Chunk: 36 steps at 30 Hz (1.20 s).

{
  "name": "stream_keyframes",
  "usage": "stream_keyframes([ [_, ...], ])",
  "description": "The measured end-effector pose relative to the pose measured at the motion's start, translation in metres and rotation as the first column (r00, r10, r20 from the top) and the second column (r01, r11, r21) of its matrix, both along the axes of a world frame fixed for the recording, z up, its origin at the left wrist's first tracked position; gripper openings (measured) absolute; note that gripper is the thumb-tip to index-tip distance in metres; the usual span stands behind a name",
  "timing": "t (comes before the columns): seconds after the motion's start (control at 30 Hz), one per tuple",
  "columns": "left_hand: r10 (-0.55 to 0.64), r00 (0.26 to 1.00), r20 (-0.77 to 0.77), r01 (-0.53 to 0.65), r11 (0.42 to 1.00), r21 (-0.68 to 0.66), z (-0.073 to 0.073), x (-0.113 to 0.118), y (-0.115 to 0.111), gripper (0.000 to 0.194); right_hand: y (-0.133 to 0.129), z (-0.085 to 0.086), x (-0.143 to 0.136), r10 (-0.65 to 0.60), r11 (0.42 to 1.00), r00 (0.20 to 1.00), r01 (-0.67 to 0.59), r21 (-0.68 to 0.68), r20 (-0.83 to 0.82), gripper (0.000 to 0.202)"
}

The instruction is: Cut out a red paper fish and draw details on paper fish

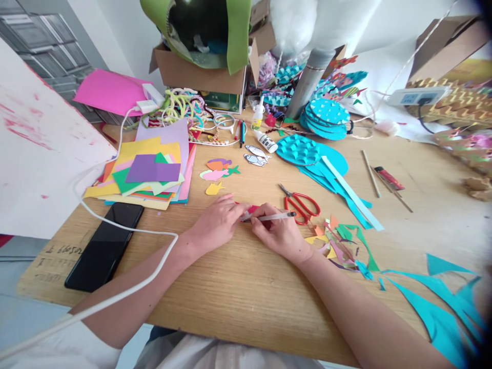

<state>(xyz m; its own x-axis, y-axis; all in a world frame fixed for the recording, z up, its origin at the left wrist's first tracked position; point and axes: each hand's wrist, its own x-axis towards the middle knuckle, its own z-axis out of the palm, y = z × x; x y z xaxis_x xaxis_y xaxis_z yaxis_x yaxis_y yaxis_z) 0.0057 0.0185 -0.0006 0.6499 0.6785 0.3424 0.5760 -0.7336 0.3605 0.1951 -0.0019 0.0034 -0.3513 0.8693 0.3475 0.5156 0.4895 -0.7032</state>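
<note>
In the middle of the table, my right hand [277, 233] is closed around a pen [274, 217] with a pale grey barrel, its tip low over a small piece of red paper [252, 209]. My left hand [219, 220] lies on the left side of that paper with its fingers stretched out, pressing it down. Both hands hide most of the paper. Red-handled scissors [302, 204] rest beside my right hand. Beyond the hands lie a yellow paper fish [214, 189], several coloured fish cut-outs [217, 175] and white drawn fish [256, 159].
Coloured paper sheets [154, 169] are stacked at left, near a black phone [105, 243]. A white cable [154, 279] crosses over my left forearm. Paper scraps [338, 243] and blue offcuts [434, 302] lie at right. Glue bottles [266, 142] and blue textured discs [298, 149] stand behind.
</note>
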Motion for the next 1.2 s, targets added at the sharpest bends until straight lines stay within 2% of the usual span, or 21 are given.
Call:
stream_keyframes([
  [0.4, 0.031, 0.999, -0.043, -0.031, 1.0, -0.005, 0.0024, 0.0019, -0.0007, 0.026, 0.0045, -0.0007, 0.0017, -0.052, 0.993, 0.996, 0.043, -0.114, -0.079, 0.009],
  [0.57, 0.028, 0.999, -0.04, -0.028, 1.0, -0.004, 0.0021, 0.002, -0.0005, 0.031, 0.0044, 0.0011, 0.0014, -0.047, 0.993, 0.994, 0.036, -0.116, -0.094, 0.009],
  [0.83, 0.021, 0.999, -0.03, -0.021, 1.0, -0.013, 0.0031, 0.0025, -0.0003, 0.027, 0.004, 0.0009, 0.0021, -0.078, 0.991, 0.988, 0.062, -0.12, -0.132, 0.008],
  [1.2, 0.027, 0.999, -0.033, -0.028, 1.0, -0.003, 0.0015, 0.0027, -0.0005, 0.03, 0.0041, -0.0008, 0.0013, -0.05, 0.988, 0.991, 0.032, -0.149, -0.121, 0.006],
])
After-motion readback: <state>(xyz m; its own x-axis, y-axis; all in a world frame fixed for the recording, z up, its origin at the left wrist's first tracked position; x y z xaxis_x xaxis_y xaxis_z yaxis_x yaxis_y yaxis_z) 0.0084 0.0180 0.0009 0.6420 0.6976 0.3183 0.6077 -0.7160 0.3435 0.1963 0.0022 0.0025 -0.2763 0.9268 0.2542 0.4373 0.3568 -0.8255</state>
